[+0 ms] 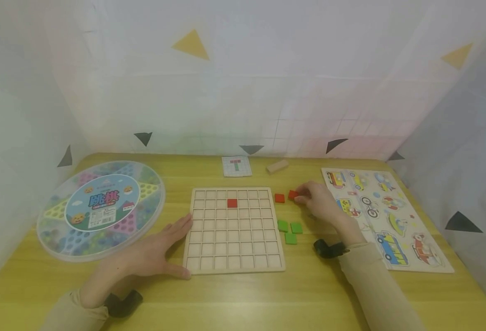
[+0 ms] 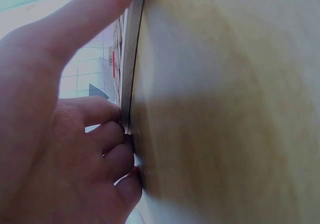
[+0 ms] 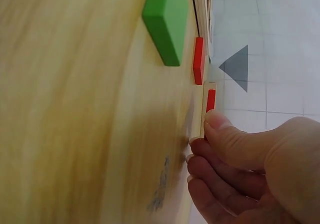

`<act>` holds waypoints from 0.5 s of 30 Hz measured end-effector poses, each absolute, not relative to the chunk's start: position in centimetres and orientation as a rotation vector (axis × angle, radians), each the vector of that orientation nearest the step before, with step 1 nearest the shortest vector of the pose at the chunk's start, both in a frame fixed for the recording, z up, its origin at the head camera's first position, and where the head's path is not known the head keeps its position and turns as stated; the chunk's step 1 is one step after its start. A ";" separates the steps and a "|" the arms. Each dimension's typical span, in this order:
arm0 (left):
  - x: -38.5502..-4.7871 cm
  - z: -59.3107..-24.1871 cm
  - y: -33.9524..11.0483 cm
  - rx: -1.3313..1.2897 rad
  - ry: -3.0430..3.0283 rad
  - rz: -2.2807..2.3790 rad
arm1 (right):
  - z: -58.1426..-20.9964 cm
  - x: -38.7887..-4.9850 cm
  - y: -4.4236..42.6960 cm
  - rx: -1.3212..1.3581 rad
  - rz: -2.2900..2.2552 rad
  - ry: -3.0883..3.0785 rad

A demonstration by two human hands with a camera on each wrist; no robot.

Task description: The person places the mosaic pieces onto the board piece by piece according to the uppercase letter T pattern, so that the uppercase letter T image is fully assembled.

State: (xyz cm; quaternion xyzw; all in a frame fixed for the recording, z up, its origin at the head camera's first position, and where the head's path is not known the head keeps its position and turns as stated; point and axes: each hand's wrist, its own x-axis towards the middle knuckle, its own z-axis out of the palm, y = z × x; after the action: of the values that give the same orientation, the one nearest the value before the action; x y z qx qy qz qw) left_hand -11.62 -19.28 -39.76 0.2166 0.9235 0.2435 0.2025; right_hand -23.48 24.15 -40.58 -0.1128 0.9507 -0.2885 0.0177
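A wooden grid board (image 1: 240,236) lies mid-table with one red tile (image 1: 232,203) in its second row from the back. My left hand (image 1: 153,250) rests at the board's left edge, thumb and fingers spread, touching it. In the left wrist view that hand (image 2: 75,149) meets the board's side (image 2: 131,59). Right of the board, my right hand (image 1: 319,202) pinches a red tile (image 1: 293,195); the right wrist view shows the thumb of this hand (image 3: 240,169) against the tile (image 3: 211,100). Another red tile (image 1: 279,198) lies beside it, and several green tiles (image 1: 291,238) lie nearer me.
A round game box (image 1: 102,207) lies at the left. Behind the board are a card (image 1: 237,166) with a red and green T pattern and a small wooden block (image 1: 277,166). A picture puzzle board (image 1: 385,218) lies at the right, partly behind the right arm.
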 end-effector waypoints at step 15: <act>-11.7 -39.8 -19.2 0.599 2.572 0.681 | -40.2 -23.4 23.8 -0.362 -0.906 2.946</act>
State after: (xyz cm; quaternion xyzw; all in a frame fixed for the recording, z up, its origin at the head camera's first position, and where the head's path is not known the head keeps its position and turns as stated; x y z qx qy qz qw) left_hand -11.69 -19.23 -39.83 0.2149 0.9229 0.2443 0.2059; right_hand -23.37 23.78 -40.17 -0.1166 0.9492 -0.2918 0.0192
